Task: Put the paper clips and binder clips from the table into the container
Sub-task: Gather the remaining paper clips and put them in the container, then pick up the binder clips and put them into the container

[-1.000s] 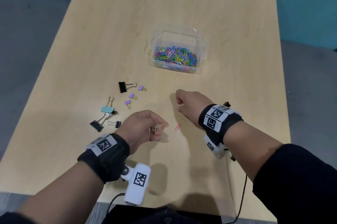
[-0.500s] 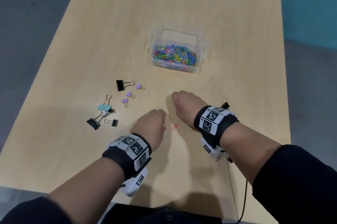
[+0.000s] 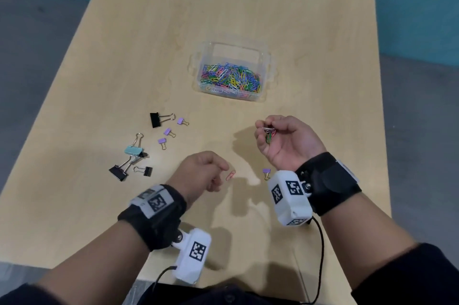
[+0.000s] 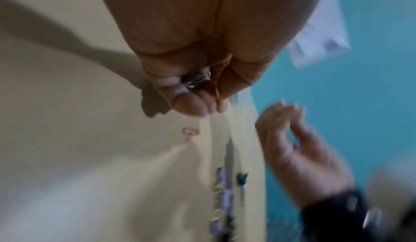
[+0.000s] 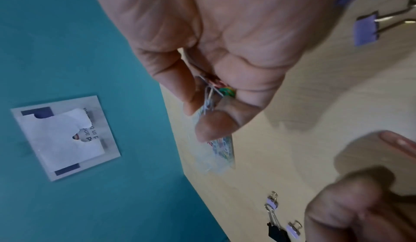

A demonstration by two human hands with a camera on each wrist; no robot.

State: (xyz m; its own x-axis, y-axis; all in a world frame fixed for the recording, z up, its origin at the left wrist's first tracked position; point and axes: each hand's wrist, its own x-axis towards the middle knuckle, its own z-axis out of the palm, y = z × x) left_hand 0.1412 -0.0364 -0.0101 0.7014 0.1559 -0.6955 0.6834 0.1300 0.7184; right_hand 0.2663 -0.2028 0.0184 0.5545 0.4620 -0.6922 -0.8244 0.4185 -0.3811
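A clear plastic container (image 3: pixel 270 66) holding several coloured paper clips stands mid-table, also visible in the right wrist view (image 5: pixel 221 149). My right hand (image 3: pixel 267 130) is turned palm up in front of it and pinches a bunch of paper clips (image 5: pixel 210 89). My left hand (image 3: pixel 222 169) hovers low with curled fingers gripping a silver paper clip (image 4: pixel 194 82). A pink paper clip (image 3: pixel 231 175) lies just right of its fingertips. A purple binder clip (image 3: pixel 267 172) lies by my right wrist. Several binder clips lie to the left: black (image 3: pixel 155 119), purple (image 3: pixel 168 132), teal (image 3: pixel 134 150).
The table's near edge (image 3: pixel 99 265) runs just under my forearms, with wrist-camera cables hanging over it. Grey floor lies left and right of the table. A teal wall with a paper sign (image 5: pixel 65 137) is behind the far edge.
My right hand has lifted and turned palm up, showing its clips and uncovering the purple binder clip. My left hand dipped onto the clips; one of two pink clips has left the table.
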